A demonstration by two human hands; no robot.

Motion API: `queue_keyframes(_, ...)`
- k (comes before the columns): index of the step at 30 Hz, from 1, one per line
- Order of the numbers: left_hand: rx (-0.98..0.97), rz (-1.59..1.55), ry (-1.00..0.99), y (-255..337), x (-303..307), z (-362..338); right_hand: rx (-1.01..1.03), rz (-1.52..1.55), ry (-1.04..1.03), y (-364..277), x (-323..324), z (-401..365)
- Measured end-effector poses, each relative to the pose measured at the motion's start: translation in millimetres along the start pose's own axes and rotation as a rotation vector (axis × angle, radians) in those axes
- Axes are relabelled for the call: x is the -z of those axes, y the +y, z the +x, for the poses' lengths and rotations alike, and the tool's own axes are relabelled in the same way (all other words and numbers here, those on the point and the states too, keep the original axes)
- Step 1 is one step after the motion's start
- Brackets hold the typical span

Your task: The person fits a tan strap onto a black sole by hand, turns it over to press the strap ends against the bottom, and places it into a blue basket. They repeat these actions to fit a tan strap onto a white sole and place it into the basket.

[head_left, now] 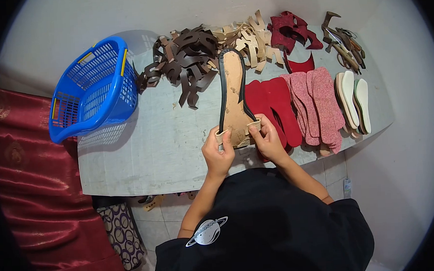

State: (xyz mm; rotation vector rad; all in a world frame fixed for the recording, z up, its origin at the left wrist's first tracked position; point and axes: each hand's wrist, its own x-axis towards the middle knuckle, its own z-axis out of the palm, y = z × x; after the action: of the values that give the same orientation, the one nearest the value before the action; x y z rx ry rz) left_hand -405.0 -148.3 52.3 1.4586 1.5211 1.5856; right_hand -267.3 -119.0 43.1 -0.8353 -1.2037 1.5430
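A sandal sole [233,95] with a tan inner face and a black rim is held up over the table, its narrow end pointing away from me. My left hand [219,149] grips its near left edge, where a beige strap [220,137] wraps the side. On the near right edge, my right hand [267,138] pinches the other beige strap end [254,124]. Red sole-shaped pieces [280,107] lie just right of the sole, partly behind my right hand. Beside them are pink patterned pieces [322,105].
Brown strap cutouts [191,58], beige cutouts [253,40] and dark red scraps [290,31] lie along the back of the table [145,164]. Hand tools [345,45] are at back right, white soles [350,99] at right. A blue basket [94,88] stands at left.
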Motion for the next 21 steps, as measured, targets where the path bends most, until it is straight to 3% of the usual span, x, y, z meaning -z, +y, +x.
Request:
queue_keyframes(8,0.053,-0.032,0.006,-2.7,0.8,4.8,-0.109,0.178,-0.062,-11.1,2.5,7.3)
queue_keyframes(14,0.032,-0.021,-0.012,-0.8,-1.2,1.9,-0.106,0.065,-0.010,-8.8,1.6,8.2)
queue_keyframes(21,0.098,-0.146,-0.029,2.2,-2.3,4.3,0.037,0.028,0.084,-5.1,-6.2,2.8)
